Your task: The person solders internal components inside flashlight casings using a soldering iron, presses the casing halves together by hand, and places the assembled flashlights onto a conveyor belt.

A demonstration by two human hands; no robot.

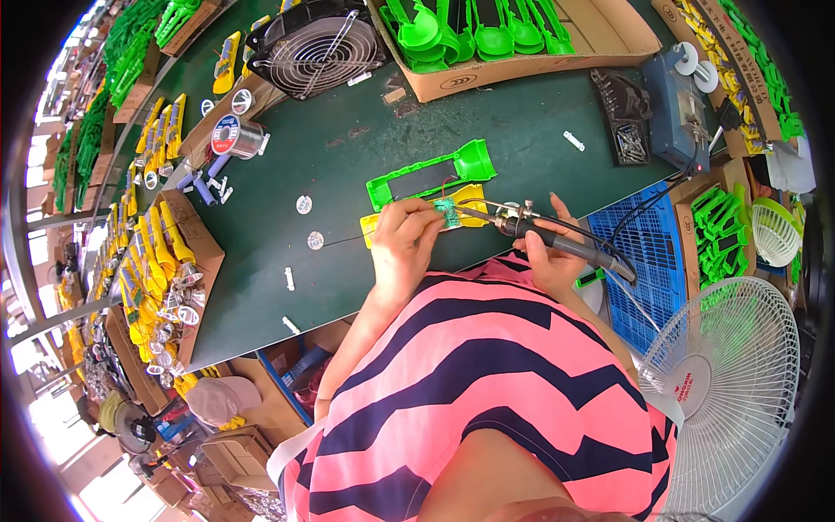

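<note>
My left hand (403, 242) presses down on a yellow plastic part (470, 196) and pinches a thin solder wire beside a small green circuit board (447, 210). My right hand (546, 250) grips a black soldering iron (557, 244), its metal tip pointing left at the board. A green plastic housing (430, 174) with a dark panel lies just beyond the yellow part on the dark green table (348, 148).
A cardboard box of green parts (513, 39) and a metal-grilled fan (317, 43) stand at the back. A solder spool (237, 137) lies far left. Yellow parts fill boxes (165, 252) at left. A soldering station (683, 109), a blue crate (644, 252) and a white fan (726, 383) are on the right.
</note>
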